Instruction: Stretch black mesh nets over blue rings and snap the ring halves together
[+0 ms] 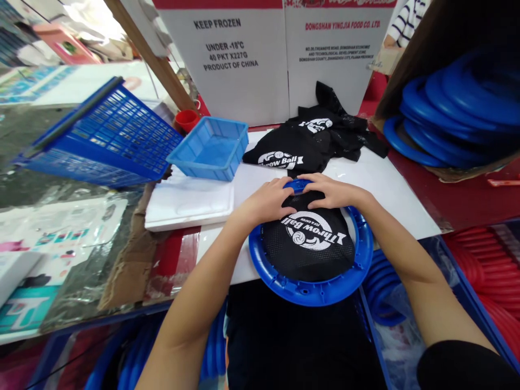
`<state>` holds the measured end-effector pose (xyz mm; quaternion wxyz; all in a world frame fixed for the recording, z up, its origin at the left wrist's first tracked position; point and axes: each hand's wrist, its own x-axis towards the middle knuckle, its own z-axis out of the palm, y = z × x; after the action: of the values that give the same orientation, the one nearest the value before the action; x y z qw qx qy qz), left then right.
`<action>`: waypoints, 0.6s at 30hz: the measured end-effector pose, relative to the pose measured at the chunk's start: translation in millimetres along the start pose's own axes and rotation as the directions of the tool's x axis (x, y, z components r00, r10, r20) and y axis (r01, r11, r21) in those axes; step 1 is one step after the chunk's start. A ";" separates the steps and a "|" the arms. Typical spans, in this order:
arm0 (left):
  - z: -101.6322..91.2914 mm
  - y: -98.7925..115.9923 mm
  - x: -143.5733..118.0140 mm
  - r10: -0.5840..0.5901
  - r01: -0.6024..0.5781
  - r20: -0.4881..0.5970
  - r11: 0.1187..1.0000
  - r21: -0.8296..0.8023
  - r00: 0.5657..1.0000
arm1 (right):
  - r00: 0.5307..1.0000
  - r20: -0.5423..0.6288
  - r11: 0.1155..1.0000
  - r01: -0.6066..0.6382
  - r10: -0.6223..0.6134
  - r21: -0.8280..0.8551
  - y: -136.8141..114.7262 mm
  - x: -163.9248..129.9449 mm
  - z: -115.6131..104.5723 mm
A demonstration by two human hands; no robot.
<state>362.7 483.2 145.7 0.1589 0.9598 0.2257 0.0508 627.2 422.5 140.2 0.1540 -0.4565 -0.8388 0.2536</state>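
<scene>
While hands press black mesh [309, 241], blue ring [320, 290], white tabletop [390, 189]

The ring [317, 290] is bright blue, and the mesh [311, 244] stretched over it is black with a white "Throw Ball" logo. The loose meshes [312, 141] behind carry the same black and white print. The small tray [209, 147] is light blue, the slatted basket [109, 132] darker blue, the cup [187, 119] red. The stacked rings [455, 114] at right look deep blue, though shadow dulls them.
</scene>
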 end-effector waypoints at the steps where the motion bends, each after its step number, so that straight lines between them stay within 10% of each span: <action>1: -0.5 -2.3 1.5 -0.003 0.003 0.000 0.998 -0.058 1.000 | 1.000 -0.014 1.000 -0.006 0.006 0.019 -1.0 0.6 -0.7; 9: -3.2 -10.9 9.5 -0.191 0.124 -0.084 0.856 -0.502 0.978 | 0.990 -0.132 0.971 -0.011 0.044 0.240 1.1 4.9 -4.2; 18: -0.7 -5.5 8.5 -0.066 0.021 -0.103 0.921 -0.389 0.993 | 0.999 -0.015 0.970 0.054 -0.052 0.237 -0.1 0.1 -11.3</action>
<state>367.9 491.8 144.7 0.3332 0.8998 0.2410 0.1454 632.7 425.7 149.6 0.2177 -0.4135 -0.8137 0.3458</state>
